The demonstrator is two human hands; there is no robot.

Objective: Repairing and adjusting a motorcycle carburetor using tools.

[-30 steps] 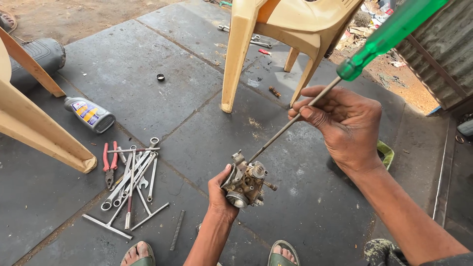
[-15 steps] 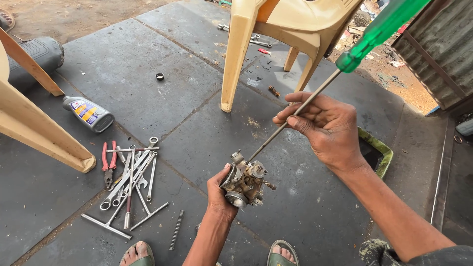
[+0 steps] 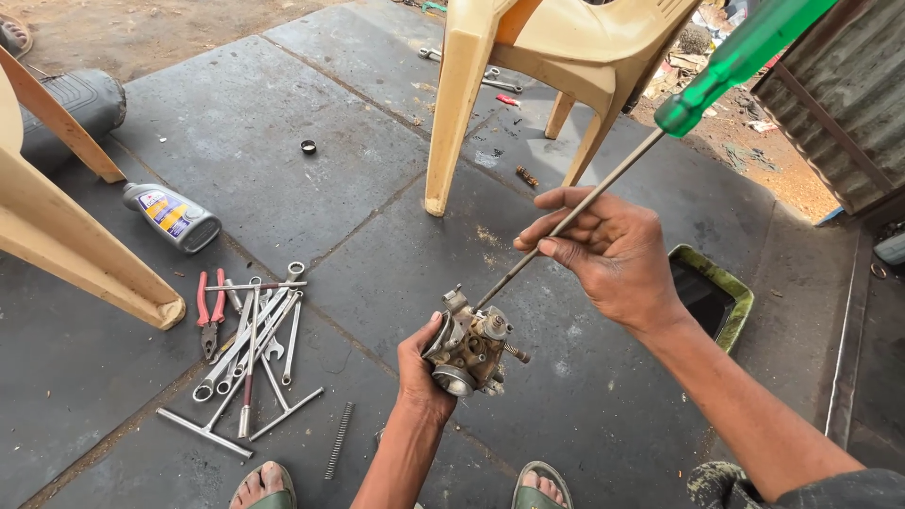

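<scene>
While the left hand (image 3: 421, 369) clutches a grimy carburetor (image 3: 471, 344), the right hand (image 3: 613, 254) pinches a green-handled screwdriver (image 3: 660, 123), tip at its top; spanners (image 3: 255, 330) lie nearby.

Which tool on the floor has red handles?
The pliers, lying at the left edge of the pile of wrenches. Their handles are red; the wrenches are bare silver metal.
</scene>
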